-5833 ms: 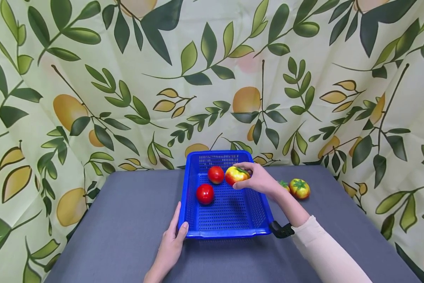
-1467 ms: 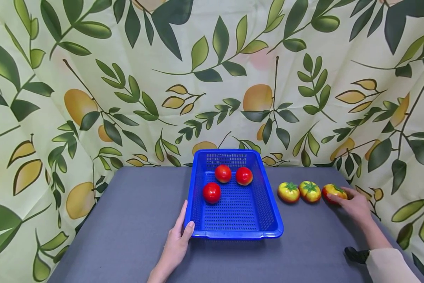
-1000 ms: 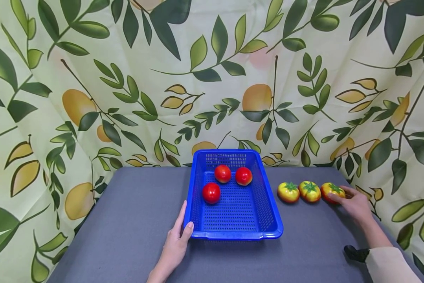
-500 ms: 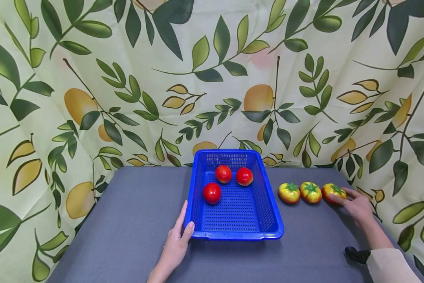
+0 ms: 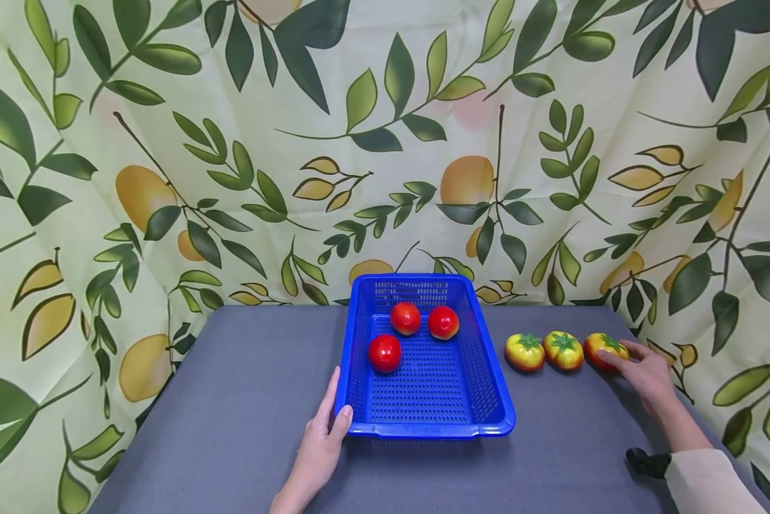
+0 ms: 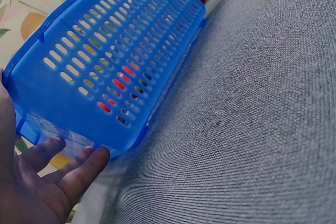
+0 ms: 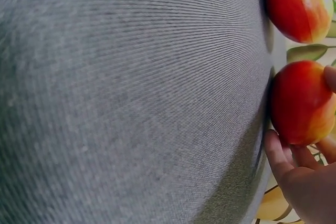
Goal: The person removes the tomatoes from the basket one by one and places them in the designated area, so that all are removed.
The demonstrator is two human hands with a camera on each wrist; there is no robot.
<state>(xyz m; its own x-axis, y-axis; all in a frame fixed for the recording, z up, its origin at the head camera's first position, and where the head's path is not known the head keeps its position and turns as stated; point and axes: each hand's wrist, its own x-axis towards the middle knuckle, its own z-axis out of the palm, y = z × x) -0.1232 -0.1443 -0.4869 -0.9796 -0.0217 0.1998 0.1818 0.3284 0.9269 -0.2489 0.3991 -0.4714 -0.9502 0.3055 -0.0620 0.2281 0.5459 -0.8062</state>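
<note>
In the head view, my left hand [image 5: 316,448] holds a blue plastic basket [image 5: 431,428] by its near left corner, thumb on the rim and fingers along the outer wall. Three glossy red tomatoes [image 5: 385,353] lie toward the basket's back. Right of it, three red-yellow tomatoes with green tops stand in a row. On the rightmost tomato [image 5: 598,348], my right hand [image 5: 648,378] has its thumb and fingers round the side. The right wrist view shows that tomato [image 7: 300,103] low on the cloth, with a fingertip near its base.
The middle tomato [image 5: 563,350] and left tomato [image 5: 524,352] of the row sit between basket and right hand. A grey cloth-covered table [image 5: 230,414] lies beneath everything. A leaf-and-fruit printed curtain [image 5: 385,157] stands right behind the table's back edge.
Earliest, my right hand held a tomato over the basket. It has since moved right, to a tomato now at the row's end. Over the last second and a half both hands stay put.
</note>
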